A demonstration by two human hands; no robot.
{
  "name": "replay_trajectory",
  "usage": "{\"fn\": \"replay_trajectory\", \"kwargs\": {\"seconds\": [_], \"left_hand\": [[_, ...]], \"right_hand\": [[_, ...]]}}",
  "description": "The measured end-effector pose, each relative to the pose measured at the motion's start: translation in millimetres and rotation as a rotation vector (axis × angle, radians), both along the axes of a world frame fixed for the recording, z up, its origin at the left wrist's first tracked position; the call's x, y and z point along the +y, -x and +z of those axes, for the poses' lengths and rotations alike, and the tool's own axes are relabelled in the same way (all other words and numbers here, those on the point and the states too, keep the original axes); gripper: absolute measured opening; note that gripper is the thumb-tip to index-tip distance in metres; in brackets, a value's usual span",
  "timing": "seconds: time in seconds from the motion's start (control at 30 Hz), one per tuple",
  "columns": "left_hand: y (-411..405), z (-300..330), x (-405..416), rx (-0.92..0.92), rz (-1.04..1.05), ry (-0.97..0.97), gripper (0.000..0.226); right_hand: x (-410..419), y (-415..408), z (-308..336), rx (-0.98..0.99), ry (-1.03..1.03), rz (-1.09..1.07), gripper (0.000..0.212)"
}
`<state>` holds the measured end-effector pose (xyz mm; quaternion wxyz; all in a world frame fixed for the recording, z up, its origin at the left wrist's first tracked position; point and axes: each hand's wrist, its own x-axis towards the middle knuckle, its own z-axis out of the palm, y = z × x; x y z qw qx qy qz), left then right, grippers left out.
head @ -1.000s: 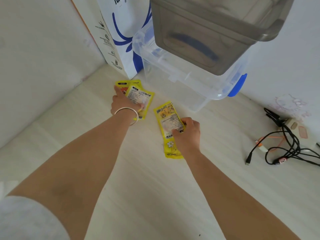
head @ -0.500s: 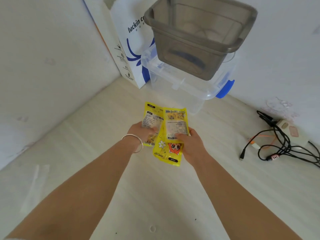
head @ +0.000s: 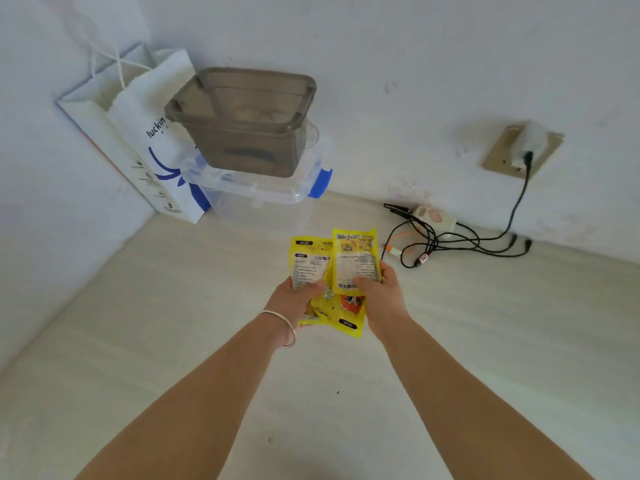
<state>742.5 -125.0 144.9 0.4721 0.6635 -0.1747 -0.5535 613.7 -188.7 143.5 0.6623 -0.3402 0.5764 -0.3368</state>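
Note:
Both hands hold yellow snack packets up above the pale floor. My left hand (head: 294, 297), with a silver bangle on its wrist, grips a packet (head: 308, 261) showing its printed back. My right hand (head: 379, 291) pinches another yellow packet (head: 355, 261) by its lower part, thumb on the front. A third yellow packet (head: 341, 315) with an orange cartoon face hangs between the two hands; which hand carries it is unclear.
A grey plastic bin (head: 242, 123) sits on a clear lidded box with blue latches (head: 277, 199) in the corner, beside a white paper bag (head: 152, 143). At the right a power strip (head: 434, 216) and tangled black cables (head: 450, 242) lie by the wall socket (head: 523, 150).
Both hands picked the yellow packets off the floor, brought them together and lifted them. My view tilted up, showing more wall and the socket.

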Motion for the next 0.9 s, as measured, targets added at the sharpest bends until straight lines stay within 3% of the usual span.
{"fn": "replay_trajectory", "kwargs": {"seconds": [0.2,0.43,0.6,0.8,0.9], "left_hand": [[85.8,-3.8,1.3,-0.047,-0.032,0.046,0.015],[203.4,-3.5,20.4,0.006,-0.261,0.058,0.018],[287.9,6.3,29.8,-0.018,-0.487,0.071,0.02],[403.2,7.2,47.1,-0.085,-0.677,0.125,0.019],[466.1,2.4,65.9,-0.116,-0.746,0.132,0.02]], "right_hand": [[51.3,77.3,5.9,0.077,0.009,-0.153,0.028],[103.8,187.4,8.8,0.119,-0.055,-0.452,0.018],[132.4,269.5,14.5,0.106,-0.05,-0.636,0.028],[171.6,376.9,17.3,0.045,-0.017,-0.85,0.068],[195.5,439.1,11.0,0.03,-0.042,-0.911,0.076]]}}
